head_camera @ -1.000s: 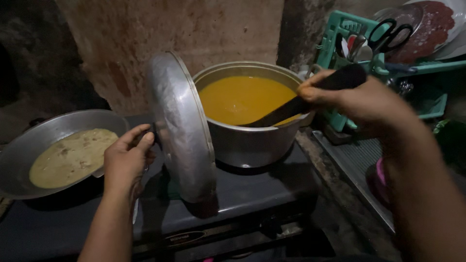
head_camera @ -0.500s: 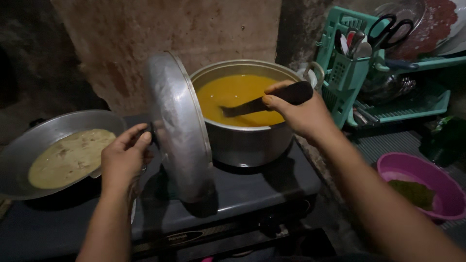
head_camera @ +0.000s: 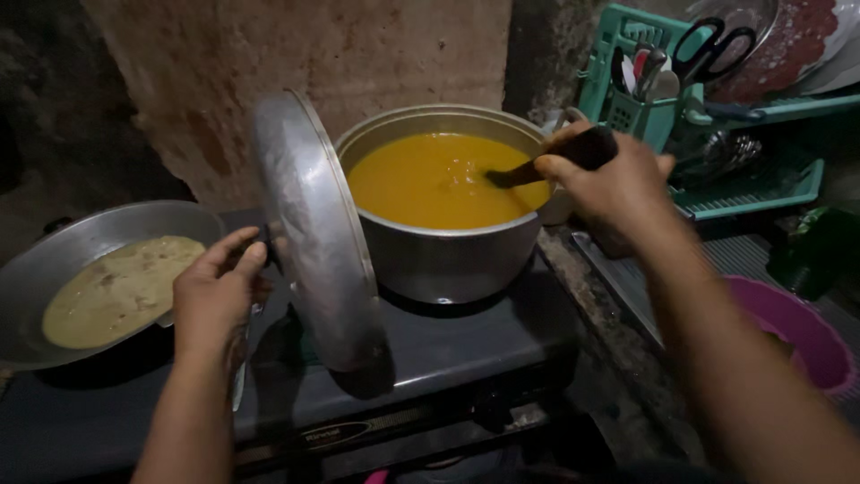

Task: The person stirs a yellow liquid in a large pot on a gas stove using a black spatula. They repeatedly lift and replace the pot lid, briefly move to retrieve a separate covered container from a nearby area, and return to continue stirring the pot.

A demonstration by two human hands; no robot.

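Left hand (head_camera: 215, 291) grip closed on upright pot lid (head_camera: 313, 233), right hand (head_camera: 609, 179) grip clasping dark ladle (head_camera: 560, 157) in orange soup (head_camera: 434, 179)

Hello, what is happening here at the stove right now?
A person is cooking. The right hand holds a dark-handled ladle dipped into orange soup in a metal pot on the stove. The left hand holds the pot's lid upright by its knob, its lower edge resting on the stove beside the pot. A wok with pale sauce sits on the left.
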